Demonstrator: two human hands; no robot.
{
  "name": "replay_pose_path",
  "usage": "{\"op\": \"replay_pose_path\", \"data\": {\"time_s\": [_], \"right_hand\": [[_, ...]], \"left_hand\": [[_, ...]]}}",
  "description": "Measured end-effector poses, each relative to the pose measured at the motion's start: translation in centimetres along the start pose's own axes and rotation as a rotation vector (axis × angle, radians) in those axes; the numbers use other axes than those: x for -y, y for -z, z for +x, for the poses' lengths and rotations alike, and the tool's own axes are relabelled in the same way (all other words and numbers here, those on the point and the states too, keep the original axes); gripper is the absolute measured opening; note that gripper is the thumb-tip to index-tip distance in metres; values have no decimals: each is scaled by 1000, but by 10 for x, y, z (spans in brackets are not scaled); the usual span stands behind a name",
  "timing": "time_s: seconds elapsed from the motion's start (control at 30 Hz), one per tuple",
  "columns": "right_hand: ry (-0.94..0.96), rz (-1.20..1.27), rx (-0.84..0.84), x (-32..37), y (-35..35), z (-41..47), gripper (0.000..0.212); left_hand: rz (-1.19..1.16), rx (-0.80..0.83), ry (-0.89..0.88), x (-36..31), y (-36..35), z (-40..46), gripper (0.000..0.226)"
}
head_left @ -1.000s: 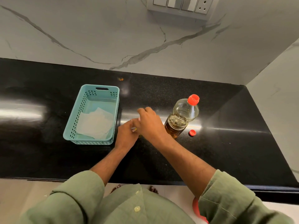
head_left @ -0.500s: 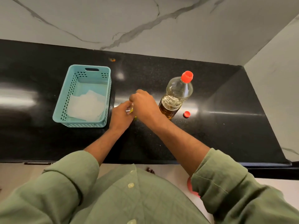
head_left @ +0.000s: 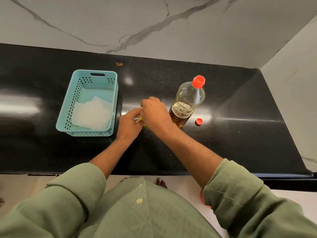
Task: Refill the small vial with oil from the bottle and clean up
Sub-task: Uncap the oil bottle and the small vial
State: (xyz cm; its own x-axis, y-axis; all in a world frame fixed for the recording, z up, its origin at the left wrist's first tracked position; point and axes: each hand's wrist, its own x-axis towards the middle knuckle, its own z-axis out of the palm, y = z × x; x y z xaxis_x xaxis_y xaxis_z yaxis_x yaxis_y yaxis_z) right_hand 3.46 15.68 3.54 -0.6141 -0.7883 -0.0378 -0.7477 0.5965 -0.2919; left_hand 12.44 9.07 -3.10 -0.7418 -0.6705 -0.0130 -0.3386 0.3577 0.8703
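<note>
A clear plastic oil bottle [head_left: 187, 102] with a red cap on stands upright on the black counter, about a third full of amber oil. Just left of it my left hand [head_left: 129, 125] and my right hand [head_left: 155, 114] meet over a small vial [head_left: 139, 119], of which only a white and yellow sliver shows between the fingers. My left hand grips the vial from the left. My right hand's fingers close on its top; what they hold is hidden. A small loose red cap [head_left: 199, 121] lies on the counter right of the bottle.
A teal perforated basket [head_left: 72, 103] with white tissue [head_left: 91, 115] inside sits left of my hands. The black counter [head_left: 240, 134] ends at a marble wall behind and a side wall on the right. A small orange speck [head_left: 119, 63] lies near the back wall.
The view has tilted down, so the wall switches are out of sight. Both hands stay together at the vial beside the bottle, with only slight finger movement.
</note>
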Motion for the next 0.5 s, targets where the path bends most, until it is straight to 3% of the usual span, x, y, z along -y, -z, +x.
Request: {"op": "replay_pose_path", "data": {"time_s": [0.23,0.5], "right_hand": [[90,27,2,-8,9,1,26],[-124,696,-90,-59,-10,-65,30]], "left_hand": [[-35,19,50,15,-4,6,33],[-98,11,82,18,1,10,42]]}}
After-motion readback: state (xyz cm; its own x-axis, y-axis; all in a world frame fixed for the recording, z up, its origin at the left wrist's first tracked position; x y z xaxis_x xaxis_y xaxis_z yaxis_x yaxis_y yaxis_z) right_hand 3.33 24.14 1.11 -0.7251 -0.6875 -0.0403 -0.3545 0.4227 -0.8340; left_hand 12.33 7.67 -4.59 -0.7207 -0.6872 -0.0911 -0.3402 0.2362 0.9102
